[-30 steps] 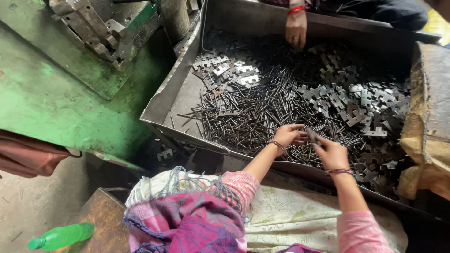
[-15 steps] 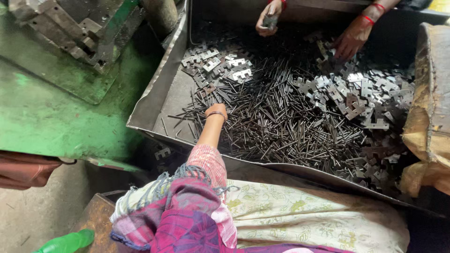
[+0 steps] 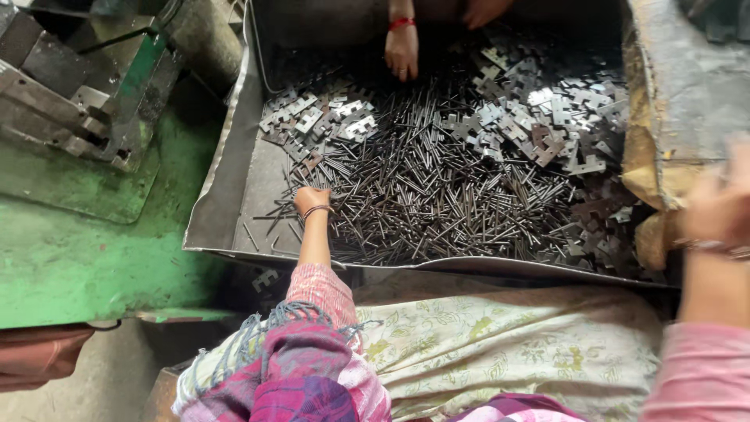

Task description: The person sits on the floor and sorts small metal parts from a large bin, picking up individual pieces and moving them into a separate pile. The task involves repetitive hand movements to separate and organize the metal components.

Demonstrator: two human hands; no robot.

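Note:
A wide metal tray (image 3: 226, 187) holds a heap of thin dark metal rods (image 3: 437, 195) and flat notched metal plates (image 3: 547, 117). My left hand (image 3: 311, 200), with a bangle at the wrist, reaches into the near left of the rod heap, fingers curled down among the rods; what it holds is hidden. My right hand (image 3: 723, 205) is raised at the right edge over a torn brown sack (image 3: 664, 117). It is badly blurred, and nothing can be made out in it. More notched plates (image 3: 320, 117) lie at the tray's back left.
Another person's hand with a red bangle (image 3: 402, 51) rests on the parts at the tray's far side, and a second hand (image 3: 484, 9) is beside it. A green machine bed (image 3: 70, 250) with a steel fixture (image 3: 70, 94) stands to the left. Patterned cloth (image 3: 500, 344) covers my lap.
My left hand has stayed at the near left of the rod heap. My right hand, out of view half a second ago, has come into view blurred at the right. The view has shifted.

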